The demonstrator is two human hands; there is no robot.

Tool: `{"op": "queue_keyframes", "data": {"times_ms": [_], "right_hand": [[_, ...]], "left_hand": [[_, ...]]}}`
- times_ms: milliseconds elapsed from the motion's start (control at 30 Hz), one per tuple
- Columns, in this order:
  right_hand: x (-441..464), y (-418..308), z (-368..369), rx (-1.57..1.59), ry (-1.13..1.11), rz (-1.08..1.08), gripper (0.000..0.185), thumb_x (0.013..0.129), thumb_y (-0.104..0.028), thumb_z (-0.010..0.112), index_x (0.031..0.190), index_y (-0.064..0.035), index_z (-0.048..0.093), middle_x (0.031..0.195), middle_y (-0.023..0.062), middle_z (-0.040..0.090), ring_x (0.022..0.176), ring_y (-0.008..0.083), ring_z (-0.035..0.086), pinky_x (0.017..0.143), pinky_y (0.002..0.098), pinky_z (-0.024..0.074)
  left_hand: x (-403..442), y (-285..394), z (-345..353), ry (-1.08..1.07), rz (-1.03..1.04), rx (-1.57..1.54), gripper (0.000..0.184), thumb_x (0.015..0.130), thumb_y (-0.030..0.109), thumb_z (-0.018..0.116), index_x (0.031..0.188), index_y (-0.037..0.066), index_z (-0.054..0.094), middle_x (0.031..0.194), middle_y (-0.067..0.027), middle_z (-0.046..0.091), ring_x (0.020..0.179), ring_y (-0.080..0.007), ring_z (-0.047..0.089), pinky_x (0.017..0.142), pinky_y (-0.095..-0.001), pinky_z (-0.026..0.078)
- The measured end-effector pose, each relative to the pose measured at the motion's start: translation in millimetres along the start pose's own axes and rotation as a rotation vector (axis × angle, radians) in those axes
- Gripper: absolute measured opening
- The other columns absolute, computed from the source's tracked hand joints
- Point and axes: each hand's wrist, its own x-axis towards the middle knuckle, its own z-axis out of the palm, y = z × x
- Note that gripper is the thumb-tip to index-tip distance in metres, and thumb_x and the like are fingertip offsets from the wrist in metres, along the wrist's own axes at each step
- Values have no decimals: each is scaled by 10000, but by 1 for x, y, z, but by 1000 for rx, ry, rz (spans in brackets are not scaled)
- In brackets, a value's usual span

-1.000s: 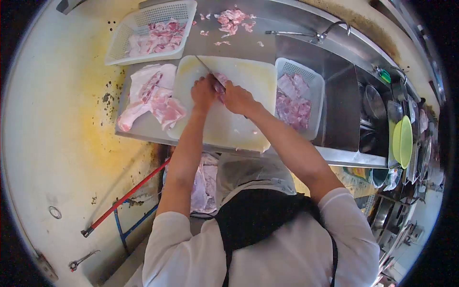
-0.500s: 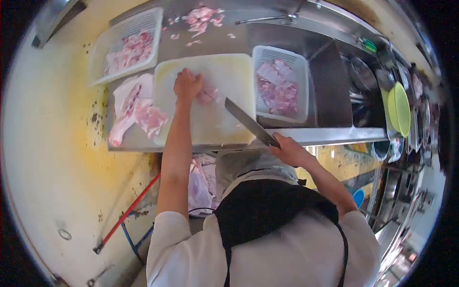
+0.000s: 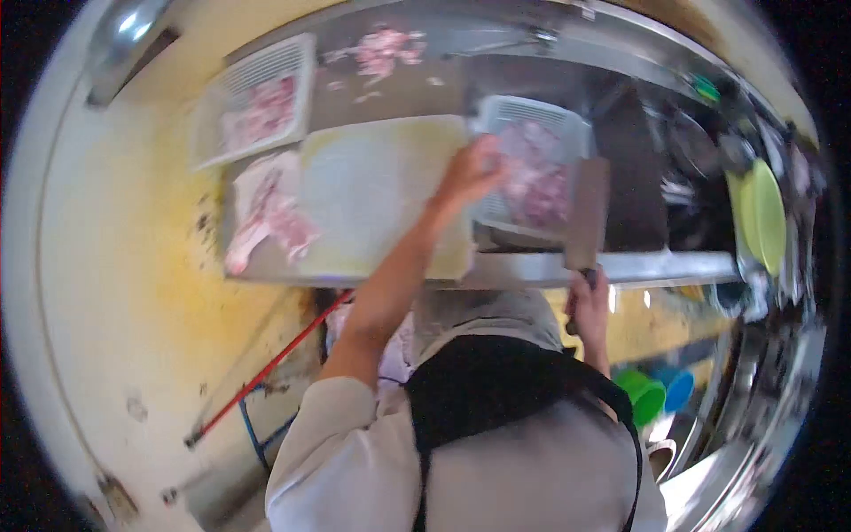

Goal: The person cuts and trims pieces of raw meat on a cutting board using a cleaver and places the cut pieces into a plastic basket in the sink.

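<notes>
My left hand [image 3: 474, 171] reaches across to the left rim of a white plastic basket [image 3: 487, 217]. Motion smears its fingers, so whether meat is in them is unclear. Inside that basket lie pink pieces of raw meat [image 3: 539, 188]. A large knife [image 3: 587, 213] is gripped by its dark handle in my right hand [image 3: 592, 301]. Its broad blade points away from me, just right of the basket. The white cutting board [image 3: 381, 191], with yellowed edges, lies left of the basket, with no meat on it.
A large raw meat piece [image 3: 270, 213] lies left of the board. Behind it stands another white basket [image 3: 304, 84] of meat. Scraps [image 3: 386, 50] are scattered on the steel counter [image 3: 346, 89]. Yellow-green bowls [image 3: 761, 217] stand at the right, and a red pole [image 3: 270, 368] leans below.
My left hand moved right from the board to the basket, and the meat beside it is gone from the board. My right hand moved right, and the knife swung more upright. The view shifted slightly.
</notes>
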Motion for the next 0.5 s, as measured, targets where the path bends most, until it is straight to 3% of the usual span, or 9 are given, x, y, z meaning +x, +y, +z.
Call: {"op": "queue_keyframes", "data": {"times_ms": [67,133,233,300,333,367,400,433,500], "right_hand": [[12,7,0,57,30,60,245,975,-256,568,1109,-52,550,621,-2,467,469,83,462,425,256,371],[15,-1,4,52,-34,-8,203,977,-255,574,1018,-60,533,616,0,467,450,90,460,417,257,370],[18,-9,16,-91,-153,27,200,977,-242,576,1023,-50,543,625,9,492,459,99,480,423,264,382],[17,-11,27,-173,-258,5,193,971,-229,583,1024,-47,550,636,15,508,462,99,484,426,268,386],[16,-13,36,-209,-327,10,203,966,-226,591,1036,-40,546,649,41,533,487,140,516,451,295,412],[16,-15,47,-246,-394,17,215,961,-222,599,1048,-34,541,662,68,558,511,182,547,475,323,438],[17,-14,56,-282,-459,24,228,956,-218,607,1060,-28,537,676,94,583,536,224,578,499,351,464],[18,-4,65,-364,-510,-114,248,951,-223,613,1079,-27,531,704,127,601,588,286,597,540,391,477],[21,18,83,-526,-588,-389,291,942,-232,626,1115,-25,517,761,192,637,693,411,634,623,471,504]], "left_hand": [[-1,-6,-9,51,61,128,338,853,171,724,1132,11,621,1010,-144,697,929,-220,695,850,-343,541],[-10,-18,-41,131,26,240,285,853,149,709,1093,11,642,1008,-133,707,935,-231,701,841,-344,547],[-26,-51,-91,252,-60,357,190,855,107,678,1017,8,670,967,-126,719,919,-234,709,824,-344,553],[-44,-81,-141,368,-140,364,141,827,156,635,911,47,665,947,-163,685,907,-353,656,816,-438,522],[-56,-98,-173,426,-8,543,110,806,144,628,859,61,677,901,-176,680,892,-360,655,795,-440,520],[-65,-110,-203,469,-195,601,105,760,119,621,824,56,676,857,-180,678,847,-376,650,762,-448,517],[-84,-116,-236,476,-155,700,149,722,138,621,830,56,682,842,-181,682,834,-378,646,764,-473,513],[-99,-112,-262,539,-251,816,187,692,190,626,804,49,680,848,-188,683,870,-378,640,807,-493,499],[-129,-156,-327,488,-555,1134,331,737,275,613,989,74,688,1061,-190,672,1014,-361,633,878,-535,494]]}}
